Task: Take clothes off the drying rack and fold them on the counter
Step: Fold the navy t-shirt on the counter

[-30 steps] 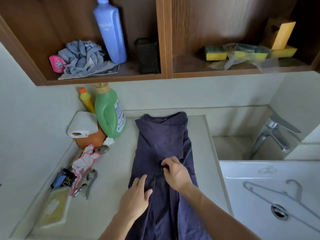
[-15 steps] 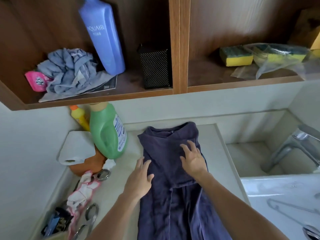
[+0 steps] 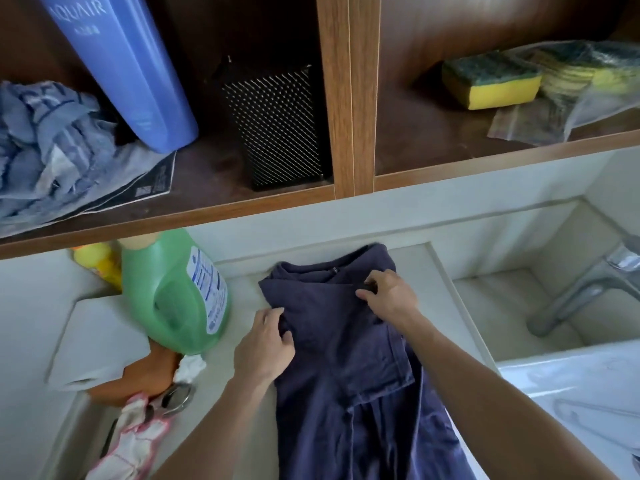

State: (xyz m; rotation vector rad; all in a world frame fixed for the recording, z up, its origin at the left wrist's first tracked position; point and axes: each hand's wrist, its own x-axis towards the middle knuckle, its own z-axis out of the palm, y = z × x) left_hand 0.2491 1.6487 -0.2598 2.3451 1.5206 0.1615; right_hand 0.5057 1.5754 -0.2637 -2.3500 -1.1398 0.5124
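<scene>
Item 1: navy garment (image 3: 346, 358). It lies flat on the pale counter (image 3: 242, 292), just right of the green detergent bottle (image 3: 166, 292) and apart from it. The collar end points to the back wall. The sides are folded inward, and the lower part runs off the bottom edge of the view.

Item 2: left hand (image 3: 263, 348). Fingers and thumb are curled, pinching the garment's edge on the side nearest the green bottle.

Item 3: right hand (image 3: 388, 299). Fingers are curled, gripping a fold of the garment near the collar, on the side away from the green bottle.

Item 4: yellow bottle (image 3: 98, 263), just behind and left of the green bottle.

Item 5: white paper roll (image 3: 97, 341), lying on its side in front of and left of the green bottle, touching it.

Item 6: pink-and-white cloth (image 3: 135, 438), in front of the green bottle, nearer the camera.

Item 7: blue bottle (image 3: 128, 71), on the wooden shelf above the green bottle, with 1 crumpled grey-blue rag (image 3: 48, 147) to its left and 1 black mesh holder (image 3: 277, 123) to its right.

Item 8: yellow sponge (image 3: 491, 84), in the next shelf bay, up and far right of the green bottle.

Item 9: metal tap (image 3: 581, 292), far right of the green bottle, beyond the garment.
</scene>
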